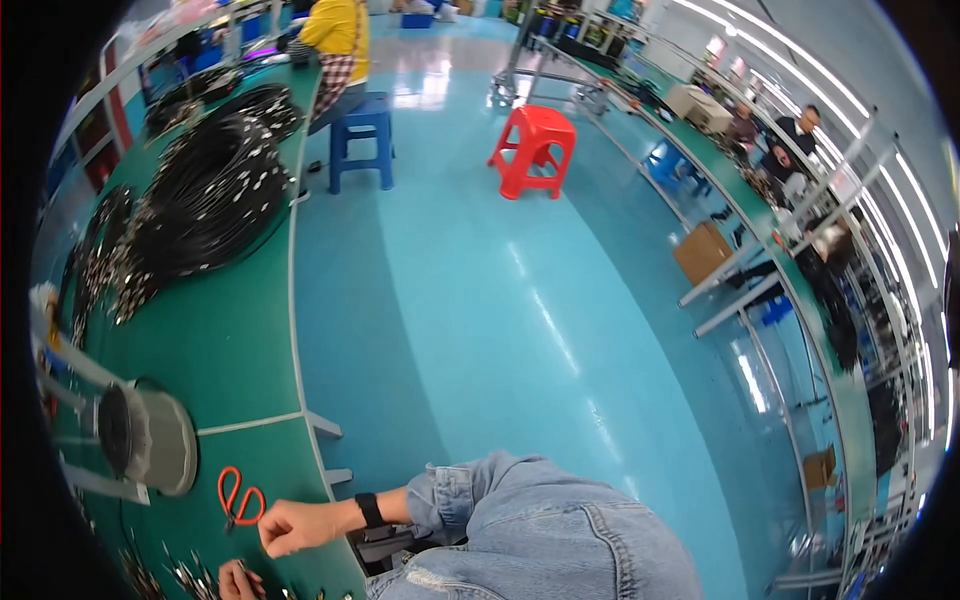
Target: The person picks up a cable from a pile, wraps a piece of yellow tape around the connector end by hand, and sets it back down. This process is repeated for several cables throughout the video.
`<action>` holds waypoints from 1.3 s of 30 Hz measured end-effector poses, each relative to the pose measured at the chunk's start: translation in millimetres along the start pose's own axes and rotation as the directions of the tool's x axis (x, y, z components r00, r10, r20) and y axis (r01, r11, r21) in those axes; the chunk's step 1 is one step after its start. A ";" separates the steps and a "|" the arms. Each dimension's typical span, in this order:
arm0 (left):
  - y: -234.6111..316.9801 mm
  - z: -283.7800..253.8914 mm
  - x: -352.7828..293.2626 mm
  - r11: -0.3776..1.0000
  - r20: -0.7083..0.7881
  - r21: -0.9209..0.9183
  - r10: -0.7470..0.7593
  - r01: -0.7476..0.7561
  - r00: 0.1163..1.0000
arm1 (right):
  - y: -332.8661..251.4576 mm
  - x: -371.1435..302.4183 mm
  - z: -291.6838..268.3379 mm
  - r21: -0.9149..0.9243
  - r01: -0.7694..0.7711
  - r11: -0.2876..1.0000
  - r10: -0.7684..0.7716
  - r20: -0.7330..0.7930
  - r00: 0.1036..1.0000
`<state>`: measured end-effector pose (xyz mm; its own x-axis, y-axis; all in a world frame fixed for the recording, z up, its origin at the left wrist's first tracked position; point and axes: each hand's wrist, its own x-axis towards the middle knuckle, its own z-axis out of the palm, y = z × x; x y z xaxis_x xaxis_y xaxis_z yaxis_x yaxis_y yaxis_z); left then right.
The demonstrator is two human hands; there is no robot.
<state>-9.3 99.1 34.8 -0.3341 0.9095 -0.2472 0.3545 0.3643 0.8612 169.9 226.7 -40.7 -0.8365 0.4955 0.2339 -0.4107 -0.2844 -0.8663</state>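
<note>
My right hand [293, 528], with a black band at the wrist and a denim sleeve, is curled closed over the green table; whatever its fingers may hold is hidden. Just below it, at the picture's lower edge, my left hand [238, 581] is partly cut off. Its fingers are pinched together, with something small and dark at the tips that I cannot make out. Scissors with orange-red handles [236, 494] lie beside my right hand. Several thin cables with metal ends [190, 574] are spread to the left of my left hand.
A grey-white spool [165, 440] stands on the green table [230, 350], below a big coil of black cables [215, 185]. Blue stool [362, 130] and red stool [537, 150] are on the blue floor. A person in yellow [337, 35] is at the far table end; others work along the right-hand bench.
</note>
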 end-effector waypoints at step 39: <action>0.4 8.9 -76.0 0.807 -0.496 0.359 0.590 -0.468 0.637 | -5.8 2.7 -1.6 0.018 0.041 0.999 -0.041 -0.019 0.999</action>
<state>23.9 31.8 50.0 -0.4368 0.6951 0.5710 0.7562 -0.0601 0.6516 170.7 231.0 -35.8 -0.8119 0.5225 0.2606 -0.4513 -0.2784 -0.8478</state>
